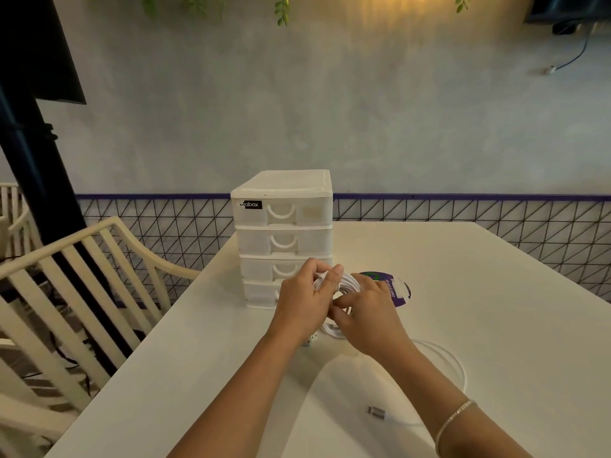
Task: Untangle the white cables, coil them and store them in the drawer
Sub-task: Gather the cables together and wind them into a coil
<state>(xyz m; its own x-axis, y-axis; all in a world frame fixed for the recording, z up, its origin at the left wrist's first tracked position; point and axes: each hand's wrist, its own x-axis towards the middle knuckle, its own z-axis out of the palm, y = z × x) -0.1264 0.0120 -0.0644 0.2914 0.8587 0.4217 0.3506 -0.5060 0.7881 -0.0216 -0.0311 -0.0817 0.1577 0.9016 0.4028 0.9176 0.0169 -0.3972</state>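
A cream slatted chair (82,276) stands beside the white table (479,309); a purple card (401,289) lies there.

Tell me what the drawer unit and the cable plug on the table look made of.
Drawer unit: likely plastic, matte white frame with cloudy see-through drawer fronts and moulded handles. Cable plug: seemingly metal, a grey shell with a dull shine, on a white cable.

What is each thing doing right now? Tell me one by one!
White plastic drawer unit: all drawers closed.
White cable: partly coiled in both hands, its tail loose on the table.
Silver plug end: lying free.
Left hand: gripping the coil.
Right hand: pinching the coil.
Purple round package: flat on table.
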